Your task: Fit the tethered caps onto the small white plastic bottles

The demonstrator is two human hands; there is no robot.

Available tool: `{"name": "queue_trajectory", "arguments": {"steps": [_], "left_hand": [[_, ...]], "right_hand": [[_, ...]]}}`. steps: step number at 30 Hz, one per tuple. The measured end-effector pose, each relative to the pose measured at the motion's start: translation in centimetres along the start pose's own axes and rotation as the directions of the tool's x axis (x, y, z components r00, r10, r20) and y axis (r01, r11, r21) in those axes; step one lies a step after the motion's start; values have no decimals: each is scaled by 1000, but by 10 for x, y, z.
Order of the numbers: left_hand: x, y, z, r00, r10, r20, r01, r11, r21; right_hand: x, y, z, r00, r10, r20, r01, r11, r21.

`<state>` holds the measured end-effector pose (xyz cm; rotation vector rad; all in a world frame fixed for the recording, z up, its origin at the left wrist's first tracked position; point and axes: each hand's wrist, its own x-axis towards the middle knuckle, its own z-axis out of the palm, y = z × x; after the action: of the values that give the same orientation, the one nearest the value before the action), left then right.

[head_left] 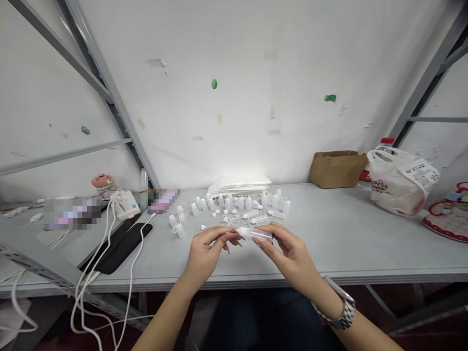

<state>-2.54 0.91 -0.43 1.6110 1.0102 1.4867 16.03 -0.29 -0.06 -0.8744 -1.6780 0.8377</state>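
In my right hand (pixel 290 251) lies a small translucent squeeze bottle (pixel 261 235), held on its side by the thumb and fingers around the body. Its white nozzle end points left, where the fingertips of my left hand (pixel 210 248) are pinched on it; the cap there is mostly hidden by the fingers. Just beyond my hands, several loose white caps (pixel 225 213) are scattered on the grey table (pixel 351 234). Similar bottles lie flat (pixel 259 220) behind the held one. More small bottles stand upright (pixel 194 209) further back, and a few (pixel 179 230) stand to the left.
Against the wall is a stack of white sheets (pixel 239 186). At the right are a cardboard box (pixel 336 170), a plastic bag (pixel 395 190) and a patterned round item (pixel 449 214). A black power bank (pixel 126 248), white cables (pixel 106 239) and phones (pixel 166 200) lie left, near the metal shelf post (pixel 120 114).
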Motion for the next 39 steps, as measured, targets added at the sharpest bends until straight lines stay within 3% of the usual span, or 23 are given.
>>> {"name": "queue_trajectory", "arguments": {"steps": [7, 21, 29, 39], "left_hand": [[1, -3, -6, 992, -26, 125, 39, 994, -101], [4, -4, -8, 981, -8, 195, 37, 989, -145], [4, -2, -11, 978, -16, 207, 29, 998, -60], [6, 4, -18, 943, -41, 331, 1, 993, 120]], "right_hand": [[2, -2, -6, 999, 0, 34, 2, 999, -45], [0, -4, -6, 997, 6, 79, -1, 998, -60], [1, -5, -6, 996, -19, 82, 29, 992, -122], [1, -7, -13, 982, -45, 183, 83, 975, -204]]}}
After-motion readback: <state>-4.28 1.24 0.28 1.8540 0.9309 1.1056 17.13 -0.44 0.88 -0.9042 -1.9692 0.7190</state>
